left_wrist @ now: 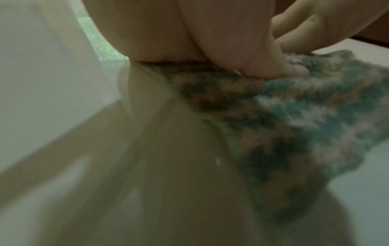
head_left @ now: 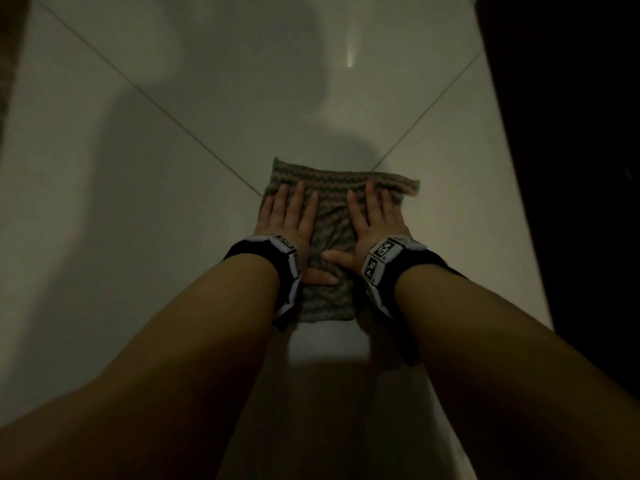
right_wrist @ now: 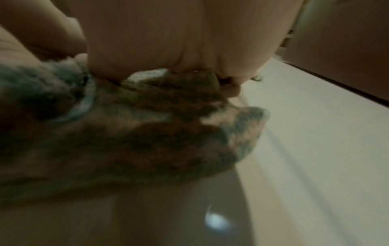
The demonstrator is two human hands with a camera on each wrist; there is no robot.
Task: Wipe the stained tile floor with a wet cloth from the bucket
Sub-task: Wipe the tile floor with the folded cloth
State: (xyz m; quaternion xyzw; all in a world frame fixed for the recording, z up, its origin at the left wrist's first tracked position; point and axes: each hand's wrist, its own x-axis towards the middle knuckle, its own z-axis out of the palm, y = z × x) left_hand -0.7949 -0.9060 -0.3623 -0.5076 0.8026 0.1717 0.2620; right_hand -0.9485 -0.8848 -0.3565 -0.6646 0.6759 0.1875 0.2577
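A striped knitted cloth (head_left: 332, 216) lies spread flat on the pale tile floor (head_left: 138, 188) in front of me. My left hand (head_left: 289, 220) presses flat on the cloth's left side, fingers straight and pointing away. My right hand (head_left: 375, 218) presses flat on its right side, thumb reaching inward. In the left wrist view the palm (left_wrist: 168, 33) bears down on the green, white and brown cloth (left_wrist: 294, 119). The right wrist view shows the right palm (right_wrist: 168, 41) on the bunched cloth (right_wrist: 147, 133). No bucket is in view.
Grout lines (head_left: 145, 98) cross the tiles and meet under the cloth. A dark vertical surface (head_left: 571, 168) runs along the right side. A brown edge (head_left: 10, 64) borders the far left. A light glints off the floor (head_left: 349, 57) ahead.
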